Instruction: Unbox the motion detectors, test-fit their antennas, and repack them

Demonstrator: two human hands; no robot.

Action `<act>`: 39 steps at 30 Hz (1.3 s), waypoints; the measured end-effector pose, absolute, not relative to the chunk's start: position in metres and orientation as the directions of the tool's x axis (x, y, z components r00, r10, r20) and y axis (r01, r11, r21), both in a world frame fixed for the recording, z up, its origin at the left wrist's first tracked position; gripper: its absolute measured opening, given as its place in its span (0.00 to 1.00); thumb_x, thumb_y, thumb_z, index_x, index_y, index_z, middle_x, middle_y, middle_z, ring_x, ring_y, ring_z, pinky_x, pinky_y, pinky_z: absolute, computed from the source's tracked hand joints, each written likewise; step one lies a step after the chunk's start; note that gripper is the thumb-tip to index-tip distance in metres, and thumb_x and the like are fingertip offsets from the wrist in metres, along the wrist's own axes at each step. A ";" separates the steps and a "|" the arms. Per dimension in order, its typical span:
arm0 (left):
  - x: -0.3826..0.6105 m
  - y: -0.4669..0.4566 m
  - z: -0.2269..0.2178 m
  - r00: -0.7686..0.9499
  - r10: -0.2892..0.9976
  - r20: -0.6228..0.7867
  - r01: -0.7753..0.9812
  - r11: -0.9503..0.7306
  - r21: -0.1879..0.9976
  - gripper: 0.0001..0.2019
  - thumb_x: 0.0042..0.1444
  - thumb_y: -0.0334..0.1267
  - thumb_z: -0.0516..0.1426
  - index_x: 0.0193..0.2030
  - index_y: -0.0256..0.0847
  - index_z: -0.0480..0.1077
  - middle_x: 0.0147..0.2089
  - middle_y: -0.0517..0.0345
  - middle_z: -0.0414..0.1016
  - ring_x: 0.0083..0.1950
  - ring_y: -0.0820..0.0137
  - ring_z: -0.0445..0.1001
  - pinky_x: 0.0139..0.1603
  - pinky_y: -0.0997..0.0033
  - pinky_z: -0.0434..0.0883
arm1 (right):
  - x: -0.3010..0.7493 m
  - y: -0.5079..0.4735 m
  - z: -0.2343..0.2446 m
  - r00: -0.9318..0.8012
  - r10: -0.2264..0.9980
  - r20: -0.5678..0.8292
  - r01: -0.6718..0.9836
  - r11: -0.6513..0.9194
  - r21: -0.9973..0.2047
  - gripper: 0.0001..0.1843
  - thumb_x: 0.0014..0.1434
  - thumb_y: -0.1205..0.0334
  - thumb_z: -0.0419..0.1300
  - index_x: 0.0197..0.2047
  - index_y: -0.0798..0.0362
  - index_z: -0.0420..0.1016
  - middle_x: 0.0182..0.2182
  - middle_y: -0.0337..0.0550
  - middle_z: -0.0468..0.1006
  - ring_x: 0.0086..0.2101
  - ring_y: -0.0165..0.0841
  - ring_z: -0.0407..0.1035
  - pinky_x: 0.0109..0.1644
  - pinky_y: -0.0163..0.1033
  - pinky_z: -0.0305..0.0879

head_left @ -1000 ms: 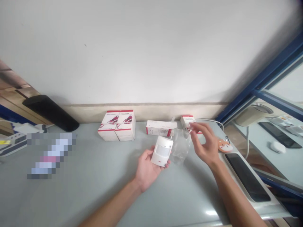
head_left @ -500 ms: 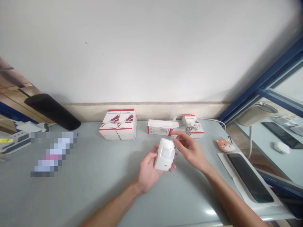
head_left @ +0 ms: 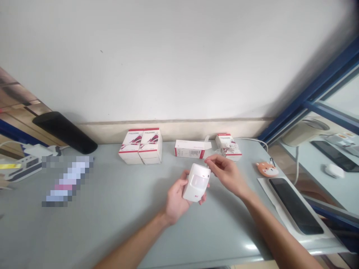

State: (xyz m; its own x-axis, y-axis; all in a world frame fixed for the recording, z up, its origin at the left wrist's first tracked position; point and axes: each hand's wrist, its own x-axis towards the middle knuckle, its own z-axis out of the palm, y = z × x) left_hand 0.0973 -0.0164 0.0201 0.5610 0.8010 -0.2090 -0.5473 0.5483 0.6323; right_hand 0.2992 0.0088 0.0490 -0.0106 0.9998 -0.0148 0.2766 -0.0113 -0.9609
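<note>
My left hand is wrapped around a white motion sensor, which is held tilted above the table with its curved window facing up. Beside the sensor's upper right corner, the thumb and fingers of my right hand are pinched together. At their tips a small thin shiny piece shows, too small to name. Just behind the hands lies an opened white and red box with its flap out.
Two white and red boxes stand together at left. Another box with clear wrapping sits at the back right. An orange animal-faced case and a phone lie at right. A black cylinder and power strip are far left.
My right hand has moved slightly right, its fingers now closer together at the sensor's corner. The sensor has tilted a little, showing a dark round spot near that corner.
</note>
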 end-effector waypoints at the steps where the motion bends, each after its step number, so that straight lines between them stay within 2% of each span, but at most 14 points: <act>1: 0.097 -0.017 0.020 0.561 0.803 -0.201 -0.549 0.543 0.636 0.12 0.65 0.40 0.49 0.51 0.38 0.64 0.47 0.37 0.82 0.34 0.56 0.79 0.39 0.59 0.67 | 0.300 0.009 0.048 -0.014 1.000 0.001 0.289 0.005 -0.957 0.20 0.67 0.40 0.61 0.40 0.50 0.78 0.31 0.40 0.75 0.31 0.33 0.66 0.36 0.39 0.63; 7: 0.097 -0.015 0.016 0.559 0.809 -0.180 -0.510 0.507 0.695 0.11 0.68 0.43 0.48 0.51 0.41 0.62 0.46 0.40 0.82 0.32 0.59 0.78 0.36 0.61 0.67 | 0.305 0.014 0.040 0.028 0.994 0.104 0.377 0.086 -0.922 0.19 0.66 0.42 0.62 0.36 0.51 0.78 0.30 0.41 0.76 0.32 0.35 0.68 0.36 0.39 0.65; 11: 0.093 -0.007 0.012 0.632 0.751 -0.188 -0.392 0.520 0.759 0.11 0.68 0.46 0.48 0.50 0.44 0.60 0.44 0.44 0.83 0.29 0.62 0.78 0.33 0.64 0.66 | 0.334 0.022 0.041 0.232 0.953 0.193 0.391 0.091 -0.916 0.19 0.65 0.42 0.62 0.38 0.50 0.78 0.30 0.41 0.77 0.32 0.35 0.69 0.36 0.39 0.65; 15: 0.077 0.006 0.018 0.734 0.634 -0.244 -0.204 0.549 0.811 0.12 0.69 0.48 0.49 0.52 0.45 0.63 0.44 0.46 0.83 0.30 0.64 0.78 0.35 0.65 0.67 | 0.383 0.032 0.040 0.472 0.843 0.258 0.381 0.069 -0.922 0.21 0.64 0.39 0.61 0.40 0.50 0.76 0.27 0.39 0.74 0.27 0.33 0.65 0.29 0.37 0.59; 18: 0.064 0.014 0.025 0.746 0.604 -0.282 -0.112 0.530 0.840 0.12 0.71 0.48 0.50 0.54 0.46 0.64 0.44 0.47 0.82 0.31 0.66 0.76 0.36 0.66 0.66 | 0.408 0.038 0.037 0.562 0.776 0.287 0.392 0.056 -0.918 0.23 0.63 0.38 0.61 0.40 0.51 0.77 0.29 0.40 0.75 0.26 0.32 0.64 0.27 0.37 0.59; 23: 0.052 0.024 0.021 0.760 0.585 -0.283 -0.095 0.531 0.842 0.15 0.71 0.50 0.51 0.58 0.46 0.65 0.45 0.47 0.82 0.32 0.65 0.77 0.37 0.65 0.67 | 0.412 0.040 0.034 0.525 0.784 0.332 0.489 0.041 -0.871 0.21 0.64 0.40 0.62 0.40 0.51 0.80 0.30 0.40 0.79 0.26 0.32 0.68 0.32 0.38 0.63; 29: 0.043 0.037 0.007 0.789 0.555 -0.262 -0.119 0.556 0.823 0.18 0.66 0.47 0.52 0.59 0.44 0.64 0.47 0.43 0.83 0.33 0.60 0.79 0.36 0.63 0.67 | 0.403 0.041 0.034 0.461 0.777 0.429 0.664 0.018 -0.747 0.20 0.65 0.42 0.61 0.36 0.51 0.79 0.30 0.45 0.81 0.31 0.37 0.70 0.41 0.42 0.63; 35: 0.039 0.038 0.007 0.805 0.542 -0.243 -0.136 0.566 0.813 0.18 0.65 0.45 0.51 0.60 0.45 0.63 0.48 0.42 0.83 0.33 0.59 0.79 0.36 0.63 0.66 | 0.402 0.040 0.037 0.410 0.771 0.487 0.742 0.028 -0.670 0.25 0.68 0.39 0.56 0.28 0.49 0.72 0.25 0.42 0.76 0.29 0.37 0.67 0.41 0.43 0.61; 39: 0.040 0.038 0.007 0.812 0.535 -0.234 -0.148 0.576 0.804 0.18 0.66 0.45 0.51 0.60 0.45 0.64 0.47 0.43 0.83 0.32 0.59 0.78 0.36 0.63 0.65 | 0.401 0.039 0.038 0.403 0.761 0.508 0.749 0.044 -0.661 0.27 0.67 0.37 0.56 0.27 0.49 0.71 0.24 0.43 0.75 0.28 0.36 0.66 0.39 0.43 0.62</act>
